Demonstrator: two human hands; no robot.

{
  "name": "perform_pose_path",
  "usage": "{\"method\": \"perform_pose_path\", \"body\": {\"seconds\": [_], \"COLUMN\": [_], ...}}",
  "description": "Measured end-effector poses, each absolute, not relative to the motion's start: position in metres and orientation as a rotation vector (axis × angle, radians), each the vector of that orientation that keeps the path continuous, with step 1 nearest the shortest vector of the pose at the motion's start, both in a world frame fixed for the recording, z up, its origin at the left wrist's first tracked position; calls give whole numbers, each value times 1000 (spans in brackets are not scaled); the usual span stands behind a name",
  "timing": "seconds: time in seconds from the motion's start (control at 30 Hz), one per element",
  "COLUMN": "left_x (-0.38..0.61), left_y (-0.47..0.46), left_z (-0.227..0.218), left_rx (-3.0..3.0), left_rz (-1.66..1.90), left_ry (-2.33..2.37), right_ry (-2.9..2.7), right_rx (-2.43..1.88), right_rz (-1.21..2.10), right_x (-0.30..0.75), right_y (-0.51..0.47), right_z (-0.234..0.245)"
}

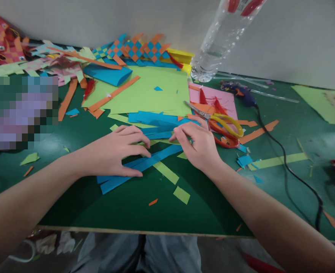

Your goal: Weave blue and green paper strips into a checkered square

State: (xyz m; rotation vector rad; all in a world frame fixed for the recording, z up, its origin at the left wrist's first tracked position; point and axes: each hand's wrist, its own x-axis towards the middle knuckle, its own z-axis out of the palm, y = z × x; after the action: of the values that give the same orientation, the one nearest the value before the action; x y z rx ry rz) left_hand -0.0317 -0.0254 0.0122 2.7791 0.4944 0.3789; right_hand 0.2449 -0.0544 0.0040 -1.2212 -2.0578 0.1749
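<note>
Head view: the left hand (pixel 114 152), grip spread, lies over blue strips (pixel 144 165) on the counter (pixel 118 212); the right hand (pixel 199 146) curls beside scissors (pixel 209 116), and whether its grip pinches anything I cannot tell.

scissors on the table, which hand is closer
Right: the right hand is just beside the scissors, while the left hand is farther off to their left, over the blue strips.
</note>
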Motion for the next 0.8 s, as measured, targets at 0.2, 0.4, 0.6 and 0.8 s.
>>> {"method": "perform_pose_path", "body": {"seconds": [0.2,0.4,0.6,0.8], "left_x": [-31,-29,-28,-29], "left_y": [-26,-25,-25,-25], "left_z": [13,12,11,17], "left_rx": [2754,2754,2690,2580], "left_rz": [425,495,588,760], "left_ry": [480,467,548,688], "right_ry": [-2158,-2379,-2444,-2375], "right_rx": [-911,-750,-727,-767], "right_rz": [175,208,229,139], "right_x": [242,242,243,243], "right_y": [-54,-54,-54,-52], "right_z": [3,-1,1,-2]}}
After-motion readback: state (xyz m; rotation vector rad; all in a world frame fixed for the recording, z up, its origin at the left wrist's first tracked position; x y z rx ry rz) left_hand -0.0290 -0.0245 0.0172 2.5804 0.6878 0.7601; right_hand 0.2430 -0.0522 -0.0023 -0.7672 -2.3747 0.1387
